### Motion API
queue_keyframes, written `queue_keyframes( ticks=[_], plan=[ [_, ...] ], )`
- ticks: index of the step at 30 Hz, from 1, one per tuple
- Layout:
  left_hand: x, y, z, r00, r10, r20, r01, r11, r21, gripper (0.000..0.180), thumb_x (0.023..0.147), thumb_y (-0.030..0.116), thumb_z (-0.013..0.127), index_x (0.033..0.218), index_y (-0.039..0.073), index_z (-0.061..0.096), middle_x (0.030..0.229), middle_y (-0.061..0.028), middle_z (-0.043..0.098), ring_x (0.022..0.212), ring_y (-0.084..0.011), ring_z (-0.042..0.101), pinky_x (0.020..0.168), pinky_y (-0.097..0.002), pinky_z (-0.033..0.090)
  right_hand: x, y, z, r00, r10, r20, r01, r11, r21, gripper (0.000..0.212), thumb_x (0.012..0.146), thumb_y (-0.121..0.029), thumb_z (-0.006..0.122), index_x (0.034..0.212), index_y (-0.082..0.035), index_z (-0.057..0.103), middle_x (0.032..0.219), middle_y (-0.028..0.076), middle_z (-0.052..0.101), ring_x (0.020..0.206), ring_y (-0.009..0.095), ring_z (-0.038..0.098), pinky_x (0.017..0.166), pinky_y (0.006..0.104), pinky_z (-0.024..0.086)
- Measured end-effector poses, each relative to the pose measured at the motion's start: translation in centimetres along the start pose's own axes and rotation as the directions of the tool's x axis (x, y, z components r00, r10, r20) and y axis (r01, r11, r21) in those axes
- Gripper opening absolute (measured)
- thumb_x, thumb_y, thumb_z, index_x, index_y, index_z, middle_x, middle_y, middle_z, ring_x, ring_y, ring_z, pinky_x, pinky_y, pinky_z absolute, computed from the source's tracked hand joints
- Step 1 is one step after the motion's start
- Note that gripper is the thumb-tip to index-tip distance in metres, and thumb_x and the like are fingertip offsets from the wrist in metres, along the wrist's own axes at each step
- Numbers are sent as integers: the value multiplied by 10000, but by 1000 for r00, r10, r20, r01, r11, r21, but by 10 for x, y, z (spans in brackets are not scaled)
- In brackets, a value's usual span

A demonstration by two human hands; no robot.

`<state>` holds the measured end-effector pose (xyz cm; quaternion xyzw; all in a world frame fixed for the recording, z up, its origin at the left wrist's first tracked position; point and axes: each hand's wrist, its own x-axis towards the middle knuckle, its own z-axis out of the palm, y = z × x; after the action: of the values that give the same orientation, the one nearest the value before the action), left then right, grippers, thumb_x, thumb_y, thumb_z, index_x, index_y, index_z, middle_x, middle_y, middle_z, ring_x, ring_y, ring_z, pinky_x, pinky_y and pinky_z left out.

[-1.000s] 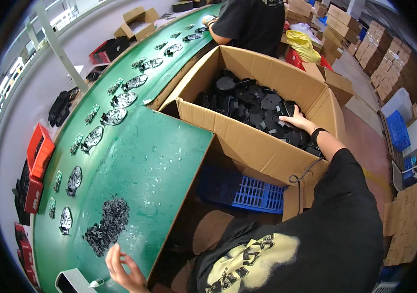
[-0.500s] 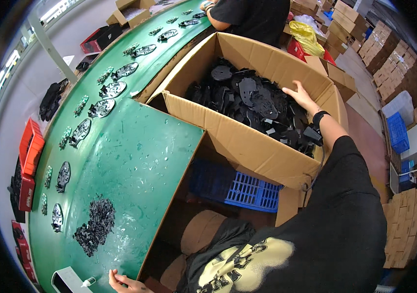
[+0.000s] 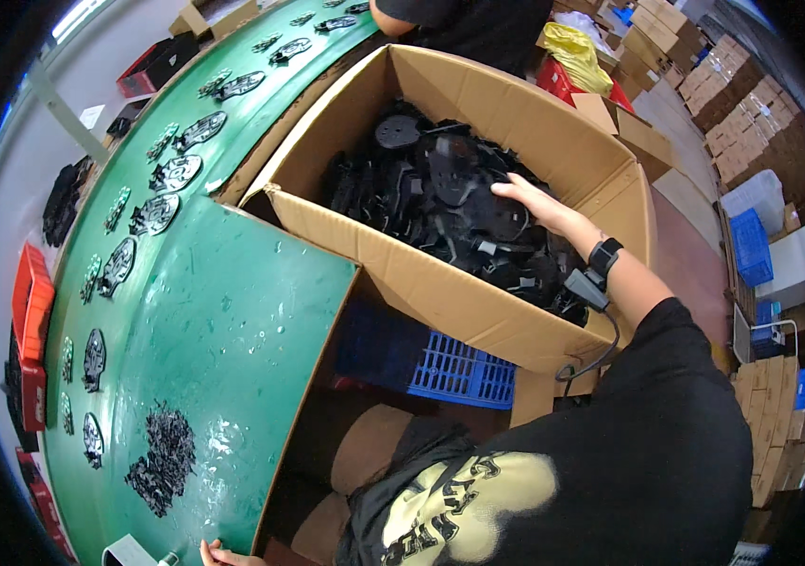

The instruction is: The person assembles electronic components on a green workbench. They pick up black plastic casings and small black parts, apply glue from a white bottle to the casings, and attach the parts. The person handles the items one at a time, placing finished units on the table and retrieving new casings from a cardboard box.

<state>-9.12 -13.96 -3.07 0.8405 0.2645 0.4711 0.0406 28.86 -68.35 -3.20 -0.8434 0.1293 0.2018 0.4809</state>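
Observation:
My right hand (image 3: 539, 203) reaches into a large cardboard box (image 3: 440, 269) heaped with flat black plastic parts (image 3: 454, 174). Its thumb and forefinger are stretched out over the parts, with nothing visible between them; the other fingers are hidden. A black band with a grey cabled module (image 3: 587, 289) is worn at that wrist. Low in the picture, my left hand (image 3: 225, 555) is at the near edge of the green bench (image 3: 251, 311). Only its fingertips and part of the hand show, so its grip is unclear. A pile of small black pieces (image 3: 162, 462) lies beyond it.
Black housings (image 3: 117, 266) and green circuit boards (image 3: 117, 209) line the bench's far side. Red bins (image 3: 33, 302) stand along the left. A blue crate (image 3: 459, 370) sits below the box. A co-worker's arm (image 3: 389, 17) is at the top; stacked cartons (image 3: 771, 123) stand right.
My right hand has moved left and deeper into the box, over the black parts. My left hand has slipped lower, mostly out of the picture. The whole view has shifted slightly.

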Motion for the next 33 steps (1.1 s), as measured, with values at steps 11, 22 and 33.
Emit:
queue_keyframes(
  ticks=[11, 22, 33],
  plan=[
    [3, -3, -5, 998, 67, -19, -67, 998, 8, 350, 958, 251, 534, 834, -33, 697, 800, -161, 684, 688, -315, 649, 645, -375, 521, -21, 27, -30, 888, 457, 55, -346, 742, -574, 984, 760, -768, 464, 1390, -14, 415, 1467, 195, 354, 1350, 346, 342, 1019, 497, 390],
    [-20, -59, -6, 996, 59, 61, -52, 992, -112, 193, 912, 69, 525, 1024, -15, 658, 877, -133, 652, 716, -226, 603, 634, -315, 495, -74, -2, 14, 898, 230, 375, 245, 446, -861, 1135, 664, -701, 649, 1453, 7, 242, 1450, 259, 328, 1310, 425, 344, 1093, 481, 282],
    [-11, -47, -1, 983, 184, 9, -180, 971, -154, 157, 832, -32, 583, 949, -11, 686, 871, -164, 681, 698, -291, 630, 650, -363, 515, -106, 8, 48, 885, -1, 466, 51, 994, -96, 586, 954, -307, 544, 1412, -6, 338, 1354, 164, 466, 1160, 180, 498, 952, 347, 440]
  ],
)
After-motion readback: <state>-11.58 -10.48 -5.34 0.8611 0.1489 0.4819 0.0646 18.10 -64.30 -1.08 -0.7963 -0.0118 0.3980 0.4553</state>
